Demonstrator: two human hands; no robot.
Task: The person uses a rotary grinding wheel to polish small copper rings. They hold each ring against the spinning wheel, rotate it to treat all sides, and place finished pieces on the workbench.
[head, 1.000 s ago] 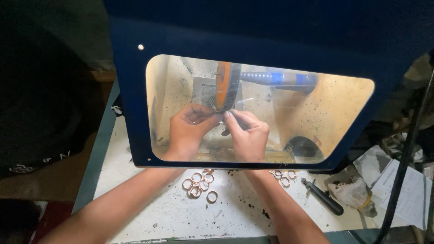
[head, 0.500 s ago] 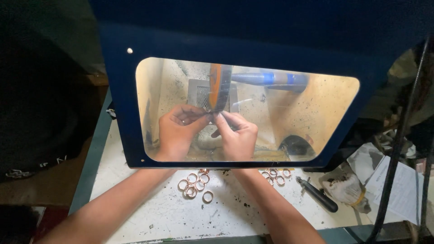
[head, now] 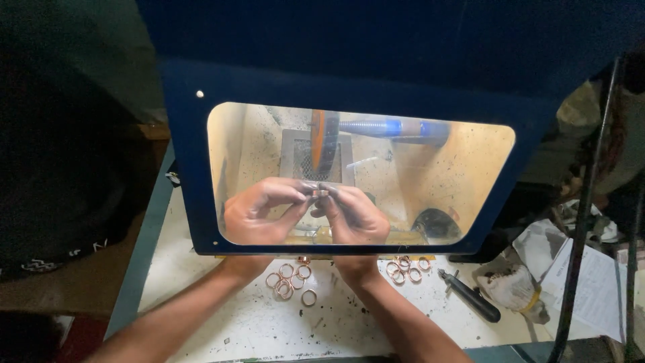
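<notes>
Behind the blue guard's clear window (head: 269, 134), just below the orange buffing wheel (head: 323, 142), we hold one small copper-coloured metal ring (head: 320, 193): left hand (head: 259, 214) and right hand (head: 355, 215), each grip pinched shut on it. Ring apart from wheel; finish too small to judge. Progress, our judgement: midway, with loose copper rings (head: 290, 279) left of a smaller group (head: 405, 269) on the white desk (head: 269, 329).
</notes>
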